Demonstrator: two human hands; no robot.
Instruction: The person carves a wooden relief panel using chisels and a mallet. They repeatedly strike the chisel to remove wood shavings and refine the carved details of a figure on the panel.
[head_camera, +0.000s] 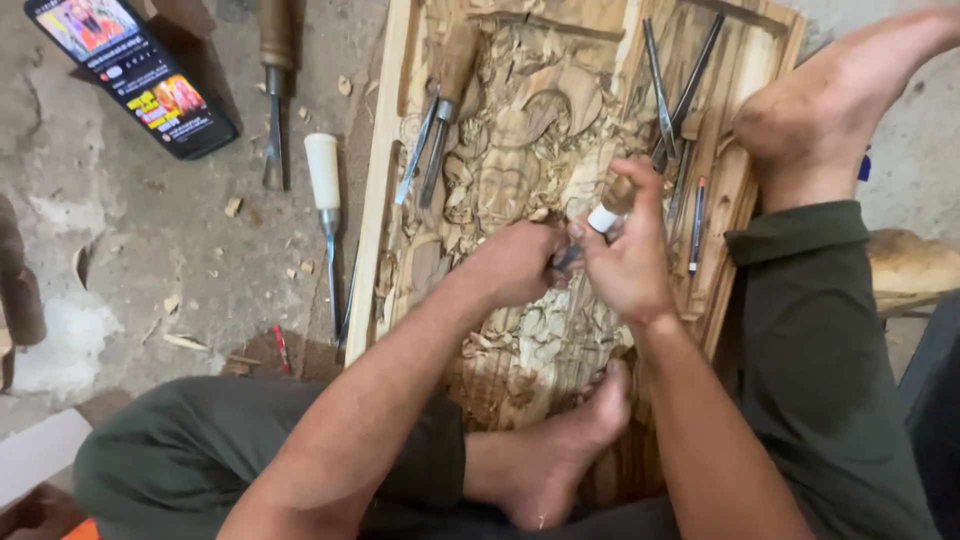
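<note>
A carved wooden panel lies on the floor between my legs, with a relief figure in its middle and wood chips over it. My right hand is shut on a carving chisel by its wooden handle with a white collar, blade pointing down-left onto the carving. My left hand is closed around the chisel's blade close to the wood. My left foot rests on the panel's near end, and my right foot rests at its far right corner.
Two chisels lie on the panel's upper left, and several thin tools lie at its upper right. On the concrete floor to the left lie a white-handled chisel, a brown-handled one and a lit phone.
</note>
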